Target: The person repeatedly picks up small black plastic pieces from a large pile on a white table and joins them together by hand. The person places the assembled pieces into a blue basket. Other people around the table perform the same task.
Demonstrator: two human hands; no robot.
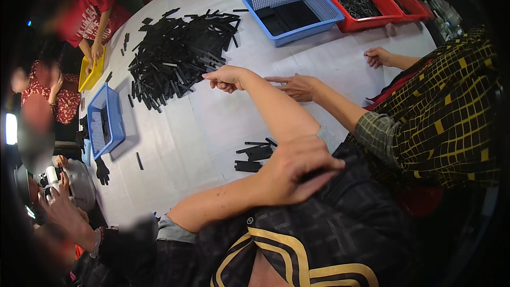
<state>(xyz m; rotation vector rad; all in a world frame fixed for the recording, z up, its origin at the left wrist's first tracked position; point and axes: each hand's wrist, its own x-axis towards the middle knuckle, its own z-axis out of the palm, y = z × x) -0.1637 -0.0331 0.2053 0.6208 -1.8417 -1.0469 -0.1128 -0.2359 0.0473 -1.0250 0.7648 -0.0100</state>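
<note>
My right arm stretches forward across the table, and my right hand [227, 78] is at the near right edge of a big heap of thin black strips [178, 53]. Its fingers are curled, with the fingertips at the end of a strip; whether they grip it is unclear. Bent across my front, my left hand [300, 170] is beside my right elbow and dark sleeve. The left fingers are drawn together in a pinch, and what is between them is hidden. Just left of this hand lies a small group of black pieces [255, 153] on the white table cover.
A co-worker's hand [298, 87] is close to my right forearm; their other hand [378, 57] rests farther right. A blue basket [292, 34] holds black pieces beside a red basket [366, 18]. Another blue basket [109, 122] and a yellow basket [93, 77] stand left.
</note>
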